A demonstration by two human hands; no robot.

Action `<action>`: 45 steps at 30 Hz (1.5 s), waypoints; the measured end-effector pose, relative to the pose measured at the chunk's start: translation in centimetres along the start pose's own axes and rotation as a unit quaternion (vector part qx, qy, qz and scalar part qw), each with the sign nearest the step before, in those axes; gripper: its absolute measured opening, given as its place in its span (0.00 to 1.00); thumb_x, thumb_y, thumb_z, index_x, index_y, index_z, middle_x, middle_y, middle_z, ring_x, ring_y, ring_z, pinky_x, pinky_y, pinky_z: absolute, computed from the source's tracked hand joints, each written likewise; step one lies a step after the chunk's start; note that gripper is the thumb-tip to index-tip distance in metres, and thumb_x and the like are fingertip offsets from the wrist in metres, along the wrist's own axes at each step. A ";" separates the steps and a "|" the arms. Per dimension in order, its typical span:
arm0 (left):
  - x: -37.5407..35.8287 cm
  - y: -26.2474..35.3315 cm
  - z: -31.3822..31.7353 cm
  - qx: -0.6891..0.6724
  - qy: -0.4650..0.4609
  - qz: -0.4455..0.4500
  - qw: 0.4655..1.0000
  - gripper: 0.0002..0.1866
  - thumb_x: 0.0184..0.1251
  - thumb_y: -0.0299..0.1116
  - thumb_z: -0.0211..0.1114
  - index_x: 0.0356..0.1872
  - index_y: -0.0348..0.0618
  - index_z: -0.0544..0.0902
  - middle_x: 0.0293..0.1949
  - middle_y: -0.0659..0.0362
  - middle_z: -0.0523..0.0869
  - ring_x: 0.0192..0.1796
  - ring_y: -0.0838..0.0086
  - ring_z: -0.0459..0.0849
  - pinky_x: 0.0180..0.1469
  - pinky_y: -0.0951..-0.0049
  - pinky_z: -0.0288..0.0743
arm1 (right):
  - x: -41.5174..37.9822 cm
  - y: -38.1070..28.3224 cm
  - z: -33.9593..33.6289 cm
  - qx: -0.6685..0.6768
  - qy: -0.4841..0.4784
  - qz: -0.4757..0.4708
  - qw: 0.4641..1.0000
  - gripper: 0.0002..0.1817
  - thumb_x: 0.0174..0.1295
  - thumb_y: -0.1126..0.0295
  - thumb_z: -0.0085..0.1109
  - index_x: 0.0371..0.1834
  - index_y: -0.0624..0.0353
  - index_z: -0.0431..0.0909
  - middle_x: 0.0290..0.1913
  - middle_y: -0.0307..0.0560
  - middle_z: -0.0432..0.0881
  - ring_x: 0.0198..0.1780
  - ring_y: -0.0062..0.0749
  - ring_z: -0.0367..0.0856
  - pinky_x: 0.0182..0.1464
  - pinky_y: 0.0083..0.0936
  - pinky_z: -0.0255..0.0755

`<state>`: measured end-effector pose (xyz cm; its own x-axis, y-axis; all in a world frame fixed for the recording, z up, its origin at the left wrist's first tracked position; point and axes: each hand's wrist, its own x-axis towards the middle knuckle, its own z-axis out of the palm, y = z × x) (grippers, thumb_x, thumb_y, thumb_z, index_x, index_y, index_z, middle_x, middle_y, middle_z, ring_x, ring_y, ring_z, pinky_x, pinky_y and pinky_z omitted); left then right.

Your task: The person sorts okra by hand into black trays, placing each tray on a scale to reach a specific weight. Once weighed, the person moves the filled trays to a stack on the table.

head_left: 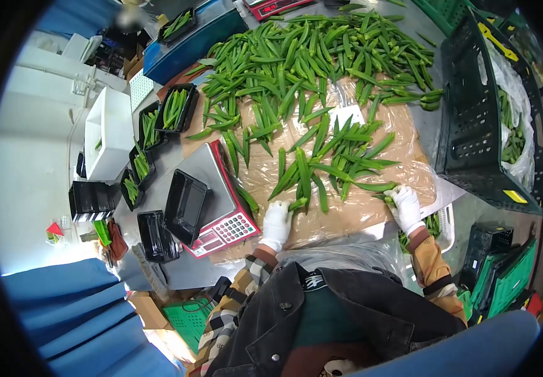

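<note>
My left hand (277,224), in a white glove, is closed around an okra pod (297,204) whose end sticks out to the right. At the right front edge of the cardboard, my right hand (405,207), gloved too, pinches okra near its fingertips. Between and beyond both hands lies a loose group of okra (340,157), with the big okra pile (296,56) behind it. Close to my left hand stands a red and silver scale (229,229), an empty black tray (186,204) resting on it. What lies inside my right palm is hidden.
Black trays with okra (176,108) line the left side by a white bin (109,135). A dark green crate (472,125) stands tilted at the right, with a bagged okra load (513,125) behind its wall. A white basket (449,227) sits below my right hand.
</note>
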<state>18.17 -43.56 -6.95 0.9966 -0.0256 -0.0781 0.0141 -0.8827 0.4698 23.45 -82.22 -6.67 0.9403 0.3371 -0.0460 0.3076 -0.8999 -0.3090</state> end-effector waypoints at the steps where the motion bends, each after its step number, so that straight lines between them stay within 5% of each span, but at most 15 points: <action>1: -0.6 -0.9 0.4 -0.013 0.026 -0.011 1.000 0.20 0.62 0.31 0.66 0.55 0.42 0.77 0.45 0.47 0.80 0.51 0.51 0.79 0.51 0.56 0.74 | 0.2 -0.1 -0.3 0.028 -0.004 -0.004 1.000 0.14 0.53 0.71 0.66 0.44 0.51 0.81 0.43 0.47 0.78 0.48 0.45 0.76 0.51 0.39 0.70; 4: -1.0 -2.3 -0.1 -0.078 0.114 -0.097 0.986 0.13 0.65 0.27 0.62 0.49 0.39 0.78 0.44 0.46 0.81 0.45 0.49 0.81 0.48 0.57 0.76 | 1.0 -1.3 -1.8 0.135 0.058 0.011 0.989 0.16 0.53 0.72 0.66 0.46 0.52 0.79 0.42 0.48 0.78 0.47 0.47 0.76 0.51 0.41 0.70; 6: 0.3 -0.9 -1.3 -0.116 0.152 -0.076 0.979 0.13 0.65 0.27 0.61 0.50 0.40 0.79 0.43 0.46 0.81 0.45 0.50 0.81 0.47 0.58 0.76 | 2.6 -2.3 -2.0 0.131 0.075 0.000 0.988 0.20 0.50 0.74 0.68 0.49 0.54 0.77 0.51 0.52 0.78 0.56 0.51 0.75 0.58 0.44 0.68; 10: 5.0 3.7 -0.2 -0.076 0.164 0.060 0.982 0.33 0.58 0.33 0.71 0.65 0.35 0.70 0.58 0.43 0.77 0.59 0.49 0.75 0.63 0.57 0.71 | 6.8 -4.6 -0.1 0.054 0.092 -0.087 0.991 0.29 0.45 0.73 0.71 0.55 0.57 0.74 0.63 0.54 0.74 0.68 0.53 0.68 0.67 0.42 0.63; 13: 8.0 5.7 0.6 0.080 0.053 -0.044 0.994 0.49 0.50 0.40 0.77 0.71 0.31 0.60 0.63 0.42 0.71 0.66 0.46 0.68 0.64 0.53 0.69 | 8.7 -4.6 1.1 0.040 0.065 -0.057 0.995 0.34 0.45 0.72 0.72 0.60 0.56 0.71 0.57 0.51 0.77 0.60 0.48 0.73 0.61 0.39 0.66; 18: 10.8 3.9 0.2 0.140 0.012 -0.091 0.986 0.37 0.51 0.31 0.71 0.65 0.36 0.69 0.50 0.44 0.77 0.55 0.48 0.77 0.53 0.53 0.76 | 9.9 -4.7 0.3 -0.032 -0.027 0.024 0.999 0.43 0.50 0.65 0.72 0.71 0.58 0.62 0.47 0.52 0.80 0.48 0.46 0.79 0.48 0.39 0.72; 21: 11.5 1.3 -1.2 0.084 0.037 -0.060 0.994 0.27 0.52 0.25 0.64 0.58 0.38 0.76 0.44 0.41 0.82 0.49 0.46 0.81 0.53 0.55 0.77 | 10.6 -4.5 -1.5 -0.048 -0.103 0.025 0.993 0.46 0.52 0.64 0.72 0.74 0.58 0.58 0.46 0.54 0.81 0.47 0.50 0.81 0.47 0.42 0.74; 25: 10.2 -1.9 -2.5 -0.033 0.044 -0.024 0.998 0.17 0.54 0.28 0.65 0.47 0.42 0.82 0.42 0.42 0.84 0.48 0.48 0.83 0.51 0.55 0.77 | 10.4 -1.4 -0.4 0.051 -0.040 0.034 0.997 0.44 0.53 0.66 0.71 0.74 0.55 0.59 0.50 0.58 0.82 0.52 0.52 0.81 0.55 0.41 0.75; 32: 10.2 -0.7 1.5 0.047 0.090 -0.112 0.988 0.26 0.53 0.33 0.72 0.54 0.41 0.74 0.45 0.41 0.82 0.47 0.43 0.82 0.50 0.50 0.78 | 10.0 -5.0 -4.0 0.217 0.031 0.173 0.960 0.36 0.55 0.69 0.71 0.68 0.58 0.67 0.53 0.60 0.83 0.52 0.50 0.83 0.54 0.36 0.77; 34: 10.8 -0.3 0.2 0.052 0.023 -0.131 0.990 0.26 0.53 0.33 0.72 0.53 0.40 0.73 0.45 0.41 0.82 0.47 0.44 0.83 0.50 0.51 0.78 | 10.0 -5.7 -3.1 0.330 0.095 0.162 0.925 0.34 0.56 0.69 0.70 0.67 0.60 0.68 0.52 0.58 0.84 0.51 0.46 0.85 0.54 0.33 0.77; 36: 11.2 -0.3 -0.6 0.027 -0.012 -0.135 0.990 0.26 0.53 0.33 0.72 0.52 0.40 0.73 0.46 0.40 0.83 0.48 0.45 0.84 0.50 0.51 0.79 | 9.9 -7.7 -3.5 0.587 0.077 0.168 0.788 0.31 0.60 0.73 0.68 0.66 0.69 0.68 0.50 0.47 0.84 0.46 0.27 0.81 0.51 0.23 0.77; 40: 10.0 -1.6 -0.1 -0.142 -0.043 -0.138 0.979 0.25 0.56 0.30 0.73 0.53 0.40 0.72 0.43 0.47 0.86 0.42 0.55 0.87 0.42 0.58 0.81 | 9.4 -12.0 -1.5 0.704 -0.019 0.274 0.655 0.27 0.61 0.72 0.69 0.62 0.68 0.72 0.48 0.46 0.85 0.44 0.26 0.83 0.46 0.24 0.79; 42: 9.4 -2.2 0.4 -0.331 -0.093 -0.173 0.923 0.28 0.54 0.32 0.75 0.54 0.39 0.72 0.39 0.51 0.86 0.41 0.63 0.87 0.39 0.63 0.82 | 9.9 -12.7 2.8 0.727 -0.080 0.249 0.635 0.18 0.64 0.70 0.66 0.55 0.63 0.76 0.42 0.48 0.87 0.41 0.34 0.87 0.42 0.30 0.83; 44: 8.1 -0.8 -1.6 -0.598 -0.210 -0.199 0.747 0.20 0.62 0.23 0.69 0.55 0.39 0.77 0.43 0.59 0.86 0.39 0.72 0.86 0.37 0.69 0.82 | 10.0 -15.2 3.6 0.802 -0.125 0.292 0.505 0.16 0.67 0.70 0.62 0.55 0.63 0.76 0.44 0.51 0.86 0.40 0.37 0.87 0.43 0.34 0.84; 45: 7.0 0.6 -2.5 -0.644 -0.200 -0.202 0.710 0.19 0.63 0.22 0.68 0.55 0.40 0.79 0.46 0.58 0.86 0.42 0.72 0.85 0.41 0.68 0.82 | 10.2 -16.4 4.2 0.811 -0.141 0.296 0.485 0.18 0.67 0.72 0.61 0.58 0.61 0.73 0.46 0.49 0.85 0.40 0.38 0.86 0.41 0.37 0.84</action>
<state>25.33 -43.07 -4.98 0.7911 -0.2514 -0.5576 0.6115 0.2999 0.7323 27.40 -62.86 -6.08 0.6667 0.3825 -0.6397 -0.7378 0.4606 -0.4935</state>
